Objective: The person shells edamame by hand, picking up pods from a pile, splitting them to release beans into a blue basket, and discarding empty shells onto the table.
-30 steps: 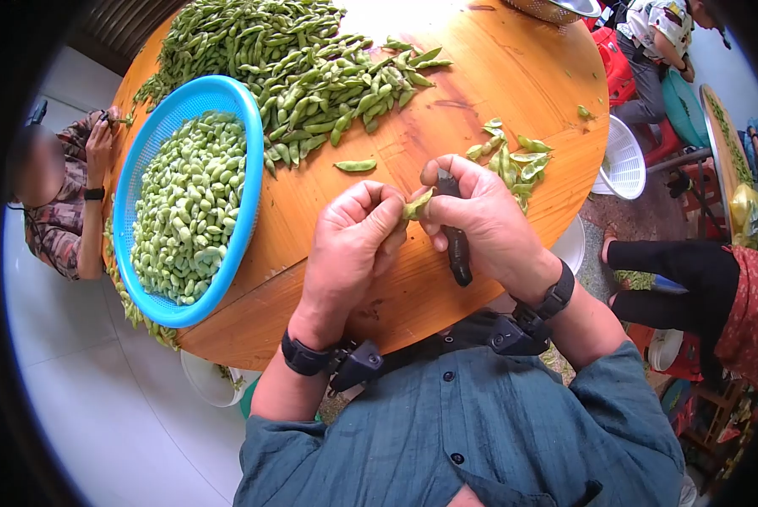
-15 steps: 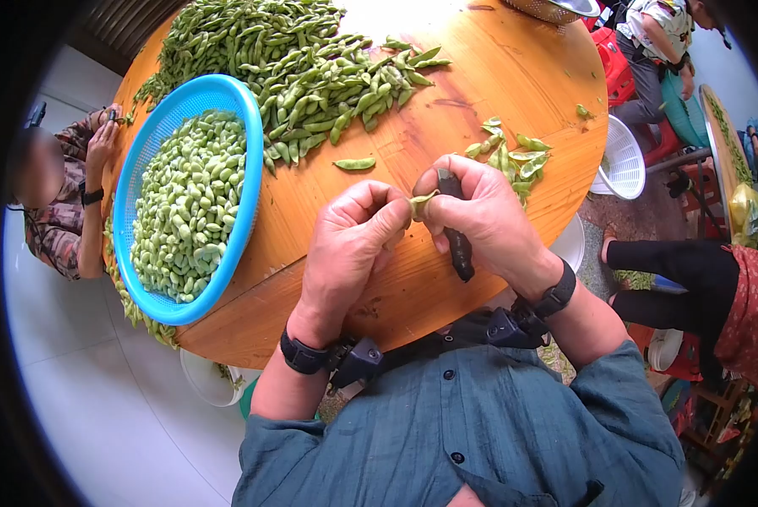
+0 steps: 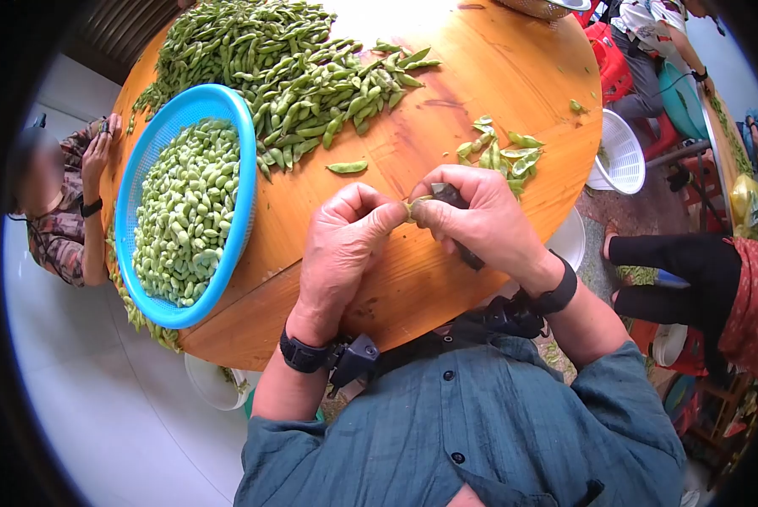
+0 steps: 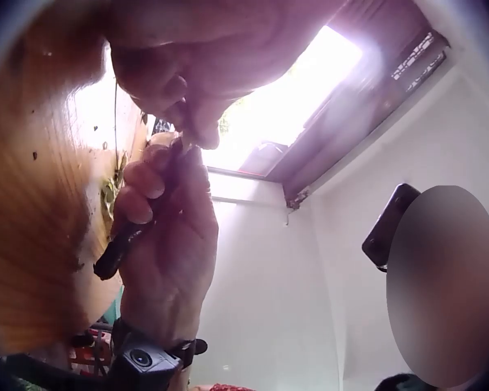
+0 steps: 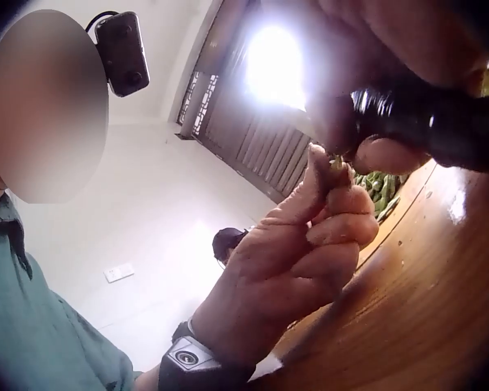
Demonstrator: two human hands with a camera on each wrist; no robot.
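My left hand [image 3: 342, 241] pinches one end of a small green soybean pod [image 3: 413, 205] between thumb and forefinger. At the pod's other end are the thumb and fingertips of my right hand [image 3: 493, 221], which also grips a black-handled tool [image 3: 470, 256] in its curled fingers. In the right wrist view the tool's shiny dark handle [image 5: 460, 122] lies across the palm; its working end is hidden. The fingertips of both hands meet over the wooden table [image 3: 370, 300]. A single whole pod [image 3: 347, 167] lies just beyond them.
A blue basket [image 3: 249, 160] of shelled beans [image 3: 184, 211] stands to the left. Whole pods [image 3: 303, 84] are heaped at the back, and empty husks [image 3: 514, 158] lie right of my hands. Another person [image 3: 62, 194] sits at the left; a white basket [image 3: 622, 152] is beyond the right edge.
The pod shows less between my fingers, as both hands' fingertips have come closer together. The right hand has turned slightly with the tool, whose lower end now points further right.
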